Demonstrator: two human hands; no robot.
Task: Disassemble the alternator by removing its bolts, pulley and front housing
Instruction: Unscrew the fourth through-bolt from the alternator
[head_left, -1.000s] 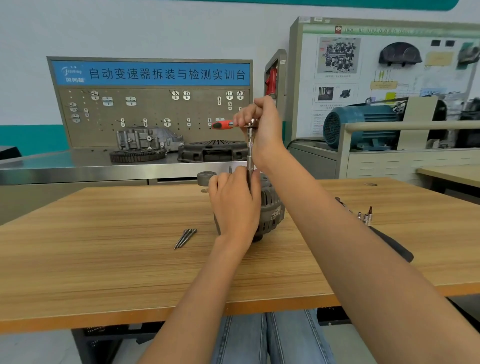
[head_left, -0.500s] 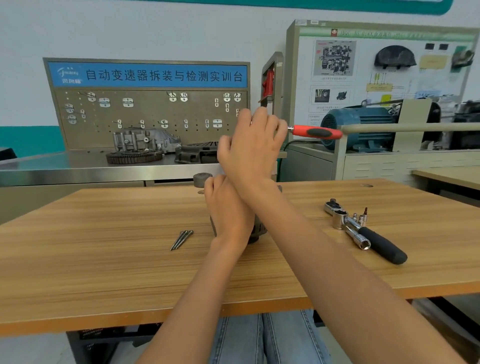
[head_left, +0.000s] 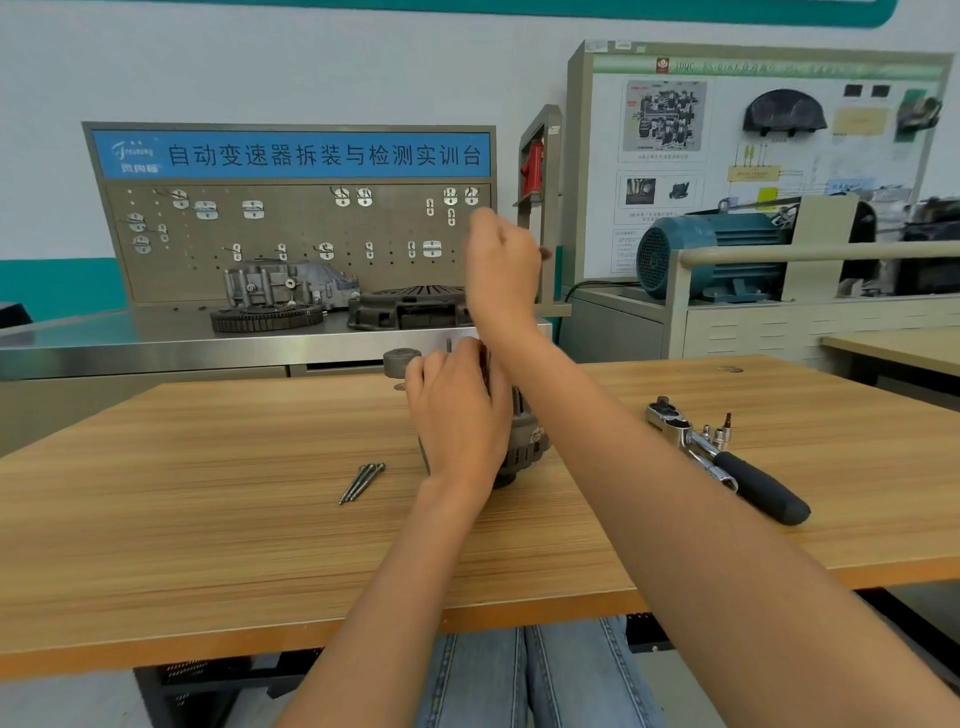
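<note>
Head view: a dark grey ribbed metal alternator (head_left: 527, 441) stands on the light wood-grain counter (head_left: 208, 519), about midway along its width and nearer the far edge than the near one. The left hand (head_left: 457, 415) rests on the alternator's near side with fingers curled over the top of it, hiding most of the housing. The right hand (head_left: 501, 265) is raised above the alternator, fingers curled into a fist; it is motion-blurred, and whether it pinches anything cannot be told. A small dark tip projects from its right side. Three long thin metal bolts (head_left: 362, 482) lie together on the counter just left of the alternator. A round grey pulley (head_left: 401, 361) sits close to the far edge, behind the left hand. A chrome ratchet wrench with black handle (head_left: 727, 460) lies toward the counter's right side, with small sockets and bits (head_left: 719, 430) just beside its head.
</note>
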